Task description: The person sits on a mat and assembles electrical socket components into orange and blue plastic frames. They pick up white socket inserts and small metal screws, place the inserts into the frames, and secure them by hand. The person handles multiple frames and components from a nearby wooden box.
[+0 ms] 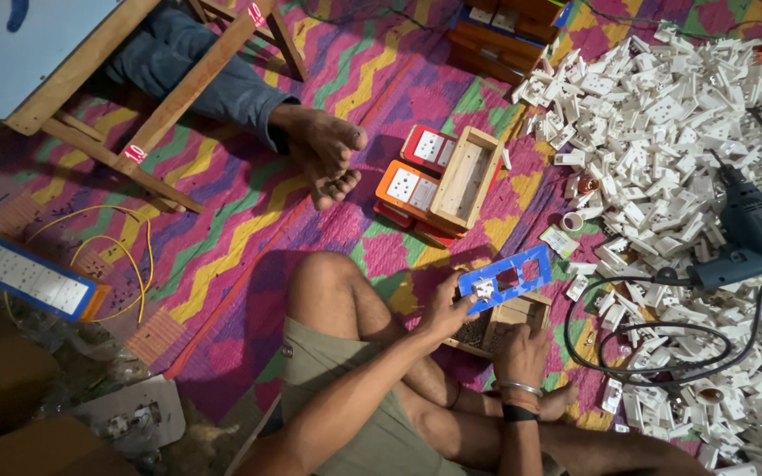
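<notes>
Seated cross-legged, the person reaches both bare forearms forward; left hand has fingers curled in a pinch, right hand is loosely closed, wrist banded.

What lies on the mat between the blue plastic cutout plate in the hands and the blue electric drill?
In the head view, between the blue plastic cutout plate and the blue electric drill lie loose white plastic socket parts and the drill's black looping cable.

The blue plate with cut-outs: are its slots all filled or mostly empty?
Mostly empty. The blue plate carries one white socket near its left end; the other cut-outs are open holes.
</notes>
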A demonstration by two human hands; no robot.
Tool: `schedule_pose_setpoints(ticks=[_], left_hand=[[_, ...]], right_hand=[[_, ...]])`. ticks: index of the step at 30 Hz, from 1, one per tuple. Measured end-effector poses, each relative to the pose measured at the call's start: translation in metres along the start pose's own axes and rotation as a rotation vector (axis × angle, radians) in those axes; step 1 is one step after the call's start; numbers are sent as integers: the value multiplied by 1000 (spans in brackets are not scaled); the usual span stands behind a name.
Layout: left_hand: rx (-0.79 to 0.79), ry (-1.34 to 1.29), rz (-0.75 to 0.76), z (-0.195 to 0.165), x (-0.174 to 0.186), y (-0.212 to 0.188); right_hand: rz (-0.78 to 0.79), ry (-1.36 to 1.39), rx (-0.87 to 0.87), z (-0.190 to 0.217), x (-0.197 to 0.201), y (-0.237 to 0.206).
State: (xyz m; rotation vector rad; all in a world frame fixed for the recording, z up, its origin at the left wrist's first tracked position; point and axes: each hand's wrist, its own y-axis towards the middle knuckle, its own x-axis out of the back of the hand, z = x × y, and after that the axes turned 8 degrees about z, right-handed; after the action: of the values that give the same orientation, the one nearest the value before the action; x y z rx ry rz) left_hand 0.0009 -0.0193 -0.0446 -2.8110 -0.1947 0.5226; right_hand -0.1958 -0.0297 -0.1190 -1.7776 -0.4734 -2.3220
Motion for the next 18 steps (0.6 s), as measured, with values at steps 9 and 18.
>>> schedule_pose_setpoints(ticks=[9, 18], left_hand=[[-220, 212, -51, 19, -10, 5], [-15, -52, 99, 27, -15, 2]], right_hand=[[154, 583, -165, -5, 49, 9], [151, 561, -180, 5, 92, 12]])
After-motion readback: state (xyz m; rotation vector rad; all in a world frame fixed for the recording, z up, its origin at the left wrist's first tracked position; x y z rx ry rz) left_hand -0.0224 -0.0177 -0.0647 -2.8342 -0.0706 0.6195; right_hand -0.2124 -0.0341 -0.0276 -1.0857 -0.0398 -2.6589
